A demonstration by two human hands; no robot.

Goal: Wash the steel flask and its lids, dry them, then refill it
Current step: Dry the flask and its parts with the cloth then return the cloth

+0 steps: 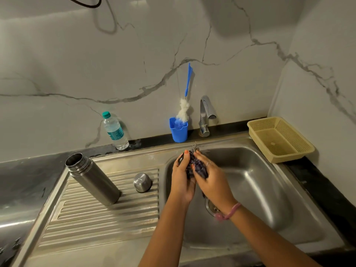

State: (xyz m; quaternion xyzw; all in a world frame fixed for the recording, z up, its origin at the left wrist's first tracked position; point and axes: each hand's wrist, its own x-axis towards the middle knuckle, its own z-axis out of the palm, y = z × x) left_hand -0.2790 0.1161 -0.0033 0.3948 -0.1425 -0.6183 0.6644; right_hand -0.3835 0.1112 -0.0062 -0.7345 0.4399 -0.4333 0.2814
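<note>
1. Two hands meet over the stainless steel sink basin (260,189): the left hand (182,180) curls round a small dark lid (181,159), and the right hand (211,182) grips a crumpled dark purple scrubbing cloth (197,166) pressed against it (a pink band sits on the right wrist).
2. Left of the basin, on the ribbed steel drainboard (100,214), the open cylindrical steel flask (92,179) stands upright, with a small domed steel cap (142,182) just beside it.
3. Farther back on the dark table (317,189) stand a clear plastic water bottle with a teal cap (115,132), a blue plastic cup (178,131) holding a blue-handled white bottle brush (185,108), a chrome tap (205,116) and a beige plastic mesh basket (280,138).
</note>
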